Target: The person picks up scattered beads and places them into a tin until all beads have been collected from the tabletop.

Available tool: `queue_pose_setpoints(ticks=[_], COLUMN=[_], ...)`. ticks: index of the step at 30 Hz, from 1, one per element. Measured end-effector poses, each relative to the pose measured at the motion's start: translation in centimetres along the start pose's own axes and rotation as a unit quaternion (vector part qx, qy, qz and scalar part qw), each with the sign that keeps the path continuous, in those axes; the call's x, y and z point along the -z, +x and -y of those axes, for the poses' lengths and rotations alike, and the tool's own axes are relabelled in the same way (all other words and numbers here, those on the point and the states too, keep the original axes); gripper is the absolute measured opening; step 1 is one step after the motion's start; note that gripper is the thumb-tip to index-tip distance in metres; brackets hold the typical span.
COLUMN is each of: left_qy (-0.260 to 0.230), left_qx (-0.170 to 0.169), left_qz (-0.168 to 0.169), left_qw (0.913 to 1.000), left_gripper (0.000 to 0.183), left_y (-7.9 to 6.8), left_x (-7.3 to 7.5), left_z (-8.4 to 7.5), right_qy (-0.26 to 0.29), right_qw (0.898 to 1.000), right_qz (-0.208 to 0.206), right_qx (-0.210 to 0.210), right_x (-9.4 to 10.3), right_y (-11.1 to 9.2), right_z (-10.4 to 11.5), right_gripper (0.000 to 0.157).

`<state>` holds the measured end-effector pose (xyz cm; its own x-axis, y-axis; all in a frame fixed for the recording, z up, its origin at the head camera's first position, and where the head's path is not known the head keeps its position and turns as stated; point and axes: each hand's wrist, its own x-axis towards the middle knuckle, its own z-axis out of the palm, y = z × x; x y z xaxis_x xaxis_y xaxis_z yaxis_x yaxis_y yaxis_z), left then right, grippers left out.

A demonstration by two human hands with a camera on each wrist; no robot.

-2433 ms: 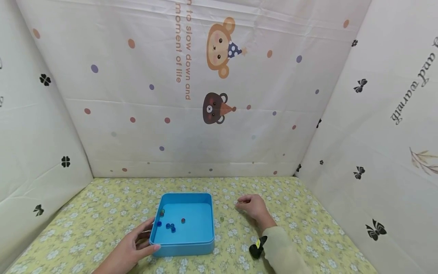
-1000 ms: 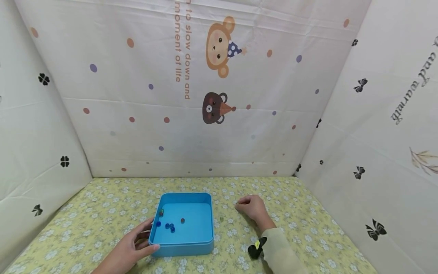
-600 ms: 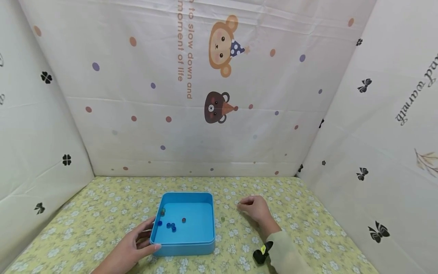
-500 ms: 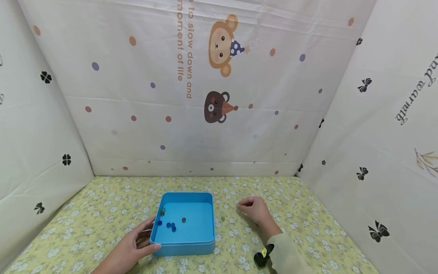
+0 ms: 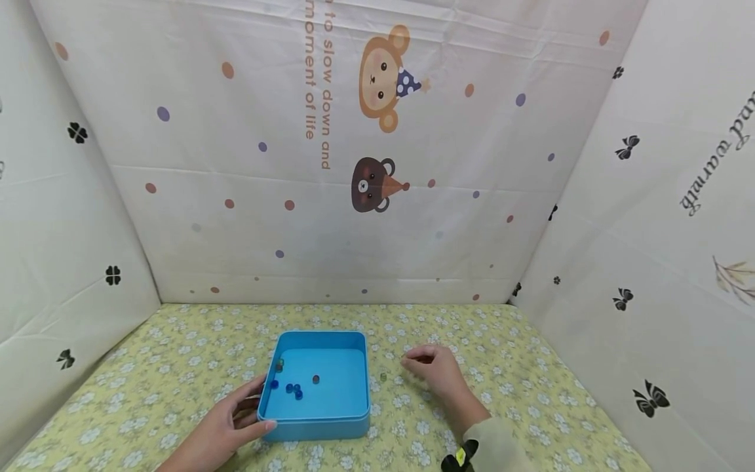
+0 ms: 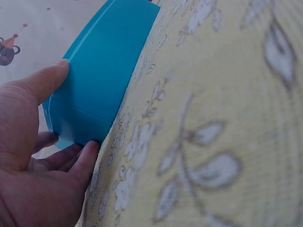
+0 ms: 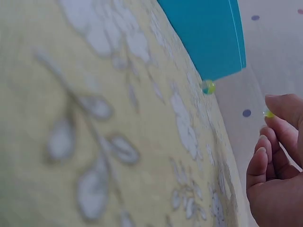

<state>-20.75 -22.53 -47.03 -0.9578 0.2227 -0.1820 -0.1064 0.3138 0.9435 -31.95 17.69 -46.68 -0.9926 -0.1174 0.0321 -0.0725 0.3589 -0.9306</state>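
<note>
A blue square box (image 5: 315, 430) sits on the flowered cloth. My left hand (image 5: 217, 426) grips its near left corner, thumb on the front wall and fingers along the left side; the left wrist view shows the thumb (image 6: 53, 78) against the blue wall. To the right of the box, my right hand (image 5: 441, 375) pinches a small yellow-green marble (image 7: 269, 114) between thumb and forefinger, above the cloth. Another clear yellow-green marble (image 5: 383, 377) lies on the cloth between box and right hand. Inside the box are several blue marbles (image 5: 298, 394), a reddish marble (image 5: 316, 379) and others by the left wall.
Yellow flowered cloth (image 5: 501, 367) covers the table around the box. White printed curtains (image 5: 413, 249) stand at the back and both sides. A black strap with a yellow mark (image 5: 460, 457) is at the right wrist, next to a pale sleeve (image 5: 498, 446).
My right hand stayed low over the cloth, then shifted slightly nearer and left, its fingertips closer to the loose marble. The left hand and the box have held their place.
</note>
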Motion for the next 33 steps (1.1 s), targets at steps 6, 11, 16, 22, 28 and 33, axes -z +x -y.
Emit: queue_pose_setpoints(ticks=[6, 11, 16, 22, 28, 33], left_qy=[-0.006, -0.006, -0.005, -0.006, -0.011, -0.007], left_qx=[-0.003, -0.005, -0.003, -0.004, -0.006, -0.002], left_qz=[0.006, 0.004, 0.003, 0.003, 0.005, -0.002], left_qw=[1.0, 1.0, 1.0, 1.0, 0.9999, 1.0], left_gripper=[0.093, 0.093, 0.093, 0.093, 0.092, 0.093], left_y=[-0.2, -0.2, -0.2, -0.2, -0.3, -0.2], left_x=[0.0, 0.1, 0.0, 0.0, 0.0, -0.1], left_z=[0.0, 0.0, -0.1, -0.1, -0.1, 0.0], right_qy=[0.022, 0.024, 0.029, 0.044, 0.061, 0.085], right_qw=[0.999, 0.999, 0.998, 0.996, 0.994, 0.992], right_qz=[0.017, 0.026, 0.042, 0.061, 0.067, 0.073], right_qx=[0.016, 0.029, 0.033, 0.045, 0.055, 0.059], right_x=[-0.4, -0.6, -1.2, -2.0, -2.8, -3.7], right_y=[-0.7, -1.0, -1.4, -1.9, -2.1, -2.0], right_z=[0.7, 1.3, 2.1, 3.0, 3.8, 4.2], right_gripper=[0.032, 0.034, 0.033, 0.033, 0.036, 0.036])
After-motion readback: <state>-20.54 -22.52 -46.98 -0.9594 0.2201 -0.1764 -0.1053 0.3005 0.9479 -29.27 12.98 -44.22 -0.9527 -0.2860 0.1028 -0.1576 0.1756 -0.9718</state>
